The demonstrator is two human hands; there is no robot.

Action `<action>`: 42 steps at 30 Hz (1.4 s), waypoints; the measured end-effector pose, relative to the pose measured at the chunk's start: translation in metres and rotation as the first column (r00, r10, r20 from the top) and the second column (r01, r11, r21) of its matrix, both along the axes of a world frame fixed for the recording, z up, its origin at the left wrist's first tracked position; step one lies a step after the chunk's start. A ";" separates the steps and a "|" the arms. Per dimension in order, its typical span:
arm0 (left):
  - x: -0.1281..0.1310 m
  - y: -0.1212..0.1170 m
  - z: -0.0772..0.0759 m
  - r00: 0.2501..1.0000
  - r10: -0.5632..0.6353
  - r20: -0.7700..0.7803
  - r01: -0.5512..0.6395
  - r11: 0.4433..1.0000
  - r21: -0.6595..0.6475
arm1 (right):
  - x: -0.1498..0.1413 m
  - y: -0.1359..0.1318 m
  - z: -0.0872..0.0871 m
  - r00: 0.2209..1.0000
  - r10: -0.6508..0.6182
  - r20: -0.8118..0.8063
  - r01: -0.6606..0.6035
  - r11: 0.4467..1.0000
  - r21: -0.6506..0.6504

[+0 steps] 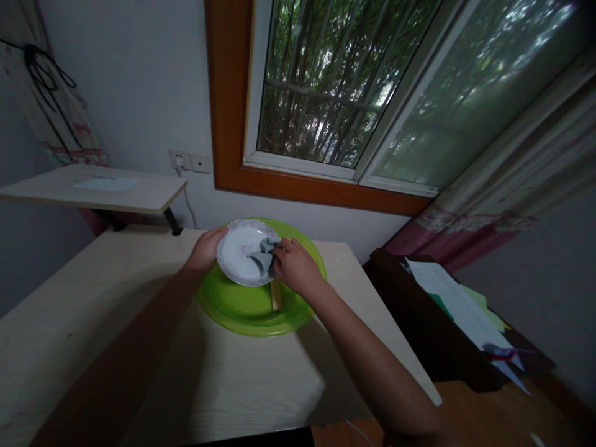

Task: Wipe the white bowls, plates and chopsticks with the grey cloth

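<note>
My left hand (207,249) grips the left rim of a white plate (239,251) with a patterned border, its fingers partly hidden behind it. The plate is tilted over a large green basin (233,310) on the table. In my right hand (297,266) a grey cloth (263,259) is bunched between the fingers, and it lies against the right side of the plate's face. Below the plate, wooden chopsticks (276,296) rest in the basin, their upper ends hidden by the plate.
The pale wooden table (242,379) stands against the wall under a window (326,93). A raised shelf (93,186) with a paper on it is at the left. Right of the table, papers (459,301) lie on a dark piece of furniture (419,323).
</note>
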State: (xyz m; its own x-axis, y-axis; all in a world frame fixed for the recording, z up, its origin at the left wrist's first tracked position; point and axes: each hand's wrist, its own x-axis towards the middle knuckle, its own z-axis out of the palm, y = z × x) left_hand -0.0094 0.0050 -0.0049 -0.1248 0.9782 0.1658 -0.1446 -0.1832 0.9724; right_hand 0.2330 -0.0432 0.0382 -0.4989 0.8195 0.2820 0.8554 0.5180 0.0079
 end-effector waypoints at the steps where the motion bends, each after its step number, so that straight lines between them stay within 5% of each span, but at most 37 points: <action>1: 0.000 -0.001 0.001 1.000 0.006 -0.007 -0.006 1.000 0.000 | 0.002 -0.002 0.001 0.999 0.043 -0.011 -0.043 0.998 -0.041; 9: 0.001 -0.001 0.003 0.996 0.007 0.090 -0.004 1.000 -0.028 | -0.011 -0.005 0.004 0.853 0.395 -0.341 -0.480 0.851 -0.215; 14: 0.003 -0.002 0.006 1.000 0.023 0.008 -0.023 0.999 -0.023 | -0.047 0.016 -0.007 0.776 0.467 -0.423 -0.569 0.809 -0.150; 20: 0.001 0.002 0.006 0.999 -0.025 -0.048 0.027 0.999 0.035 | -0.073 0.043 -0.009 0.844 0.462 -0.271 -0.481 0.877 -0.002; 25: 0.003 0.001 0.005 0.996 -0.093 -0.015 0.093 0.995 0.029 | -0.062 0.044 0.001 0.953 0.262 -0.150 -0.252 0.964 0.083; 30: 0.006 -0.003 0.004 0.985 -0.112 0.131 0.120 0.991 -0.053 | -0.033 0.037 0.008 0.996 0.079 -0.037 -0.073 0.988 0.135; 36: 0.005 -0.001 0.001 0.993 -0.046 0.111 0.051 0.998 -0.043 | -0.006 0.022 0.007 0.999 -0.028 0.025 0.028 1.000 0.001; 42: 0.003 0.000 -0.001 0.995 -0.005 0.097 0.009 0.999 -0.036 | 0.001 0.003 0.014 0.982 0.163 -0.099 -0.181 0.959 -0.217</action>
